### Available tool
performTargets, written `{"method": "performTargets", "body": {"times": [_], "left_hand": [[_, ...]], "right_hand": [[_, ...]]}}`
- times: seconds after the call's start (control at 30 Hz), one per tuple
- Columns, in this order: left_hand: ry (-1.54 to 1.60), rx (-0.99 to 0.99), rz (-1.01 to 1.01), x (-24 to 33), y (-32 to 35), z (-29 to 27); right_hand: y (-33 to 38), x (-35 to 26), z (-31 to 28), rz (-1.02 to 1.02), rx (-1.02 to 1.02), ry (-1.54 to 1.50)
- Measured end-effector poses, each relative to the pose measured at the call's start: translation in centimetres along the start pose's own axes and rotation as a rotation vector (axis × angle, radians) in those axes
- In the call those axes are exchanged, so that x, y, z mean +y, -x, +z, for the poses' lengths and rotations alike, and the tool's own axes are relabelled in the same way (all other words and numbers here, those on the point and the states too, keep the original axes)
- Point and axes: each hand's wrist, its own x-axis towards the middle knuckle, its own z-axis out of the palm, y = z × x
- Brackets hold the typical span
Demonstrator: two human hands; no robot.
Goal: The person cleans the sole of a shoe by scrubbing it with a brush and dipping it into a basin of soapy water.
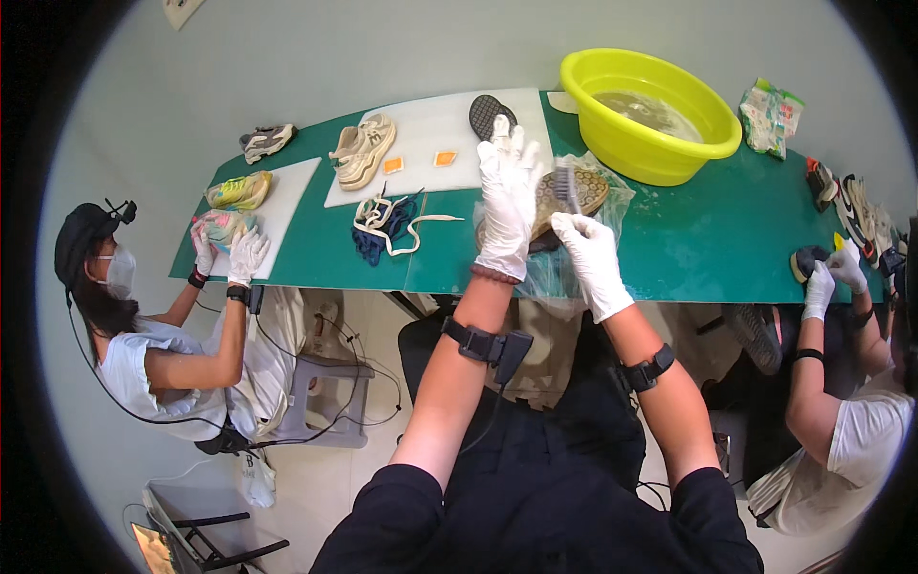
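Both my hands wear white gloves. My left hand (507, 196) is raised with fingers spread in front of a tan shoe (583, 191) turned sole up; whether it grips the shoe I cannot tell. My right hand (588, 251) pinches the handle of a small brush (564, 184) whose bristles rest on the sole. The shoe lies over a clear plastic bag (612, 206) on the green table (708, 239).
A yellow basin (650, 115) of water stands behind the shoe. A white mat (430, 139) holds a beige sneaker (363, 150), a dark insole (490, 115) and orange pads. Laces (387, 225) lie at left. Seated people work on shoes at both sides.
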Motion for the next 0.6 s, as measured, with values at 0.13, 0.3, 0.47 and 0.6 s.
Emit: {"method": "performTargets", "body": {"times": [0.13,0.3,0.47,0.6], "left_hand": [[-0.315,0.202,0.103,-1.2,-0.1,-0.5],[-0.44,0.323,0.155,-3.3,-1.5,-3.2],[-0.438,0.363,0.043,-1.9,0.2,-0.5],[-0.388,0.457,-0.128,-1.4,0.7,0.1]], "right_hand": [[1.5,1.0,0.4,-0.082,0.028,-0.131],[2.1,0.2,3.2,-0.153,0.05,-0.12],[1.1,1.3,3.0,-0.266,0.142,0.028],[1.3,1.5,3.3,-0.346,0.096,0.136]]}}
